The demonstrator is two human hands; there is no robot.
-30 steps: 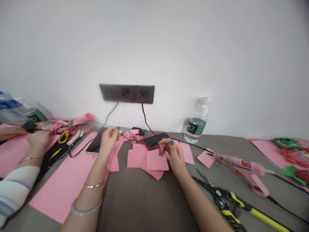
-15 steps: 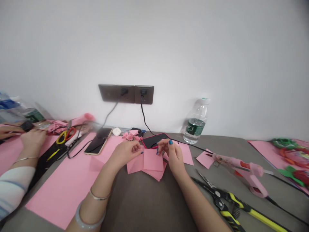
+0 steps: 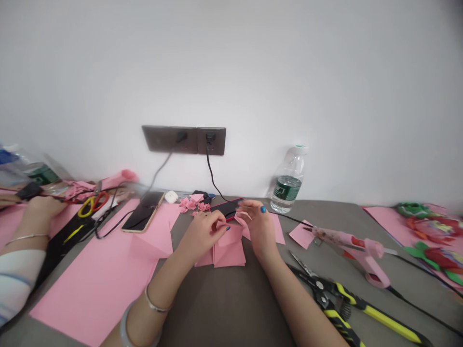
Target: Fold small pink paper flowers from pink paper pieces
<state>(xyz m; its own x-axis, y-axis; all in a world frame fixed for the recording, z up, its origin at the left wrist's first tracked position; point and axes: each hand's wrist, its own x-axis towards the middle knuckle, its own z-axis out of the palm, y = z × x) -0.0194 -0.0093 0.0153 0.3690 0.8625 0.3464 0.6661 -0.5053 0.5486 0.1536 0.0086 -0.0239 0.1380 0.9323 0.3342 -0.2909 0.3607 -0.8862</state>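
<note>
My left hand (image 3: pixel 206 234) is closed in a pinch, thumb against the fingers, on the upper left edge of a small pink paper square (image 3: pixel 231 236). The square is raised and slightly bent. Under it lie more pink paper squares (image 3: pixel 229 258) on the grey table. My right hand (image 3: pixel 258 229) is at the square's upper right side, fingers apart and loosely bent, close to a lifted paper corner. Whether its fingertips touch the corner I cannot tell. Behind the hands, a red-edged phone (image 3: pixel 228 208) is partly hidden.
Small folded pink paper pieces (image 3: pixel 195 203) lie behind my left hand. To the right are a pink glue gun (image 3: pixel 361 248), yellow-black pliers (image 3: pixel 325 289) and a water bottle (image 3: pixel 287 185). Large pink sheets (image 3: pixel 97 284) and a phone (image 3: pixel 142 212) lie left, near another person's arm (image 3: pixel 27 250).
My left hand has moved right and up, onto the square's upper edge, and the paper now bends. My right hand's fingers have straightened somewhat. The view has shifted slightly.
</note>
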